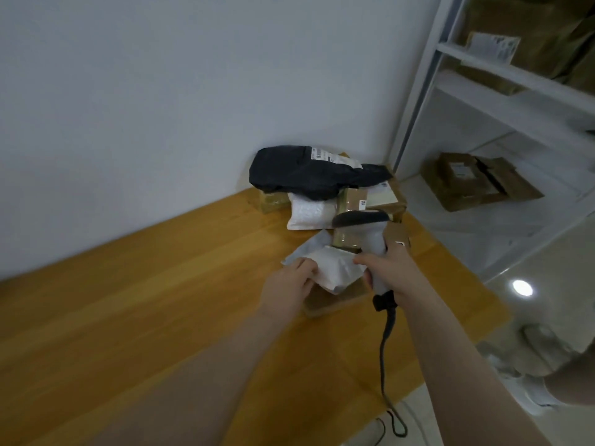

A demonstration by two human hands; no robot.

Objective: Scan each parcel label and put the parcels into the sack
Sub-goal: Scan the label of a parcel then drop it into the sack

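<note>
My right hand [391, 272] grips the handle of a grey barcode scanner [363, 226], whose dark head sits above a white soft parcel [335, 268]. My left hand [289, 284] holds the left edge of that parcel, which lies on a flat brown box [325, 304] on the wooden table [161, 300]. Behind them is a pile: a black bag parcel [299, 172] with a white label on top, a white bubble mailer [309, 214] and brown taped boxes [354, 201]. No sack is in view.
The scanner's black cable [384, 365] hangs down over the table's near edge. A white shelf unit [515, 91] with brown cardboard parcels [476, 181] stands at the right. A white wall runs behind the table. Glossy floor lies to the right.
</note>
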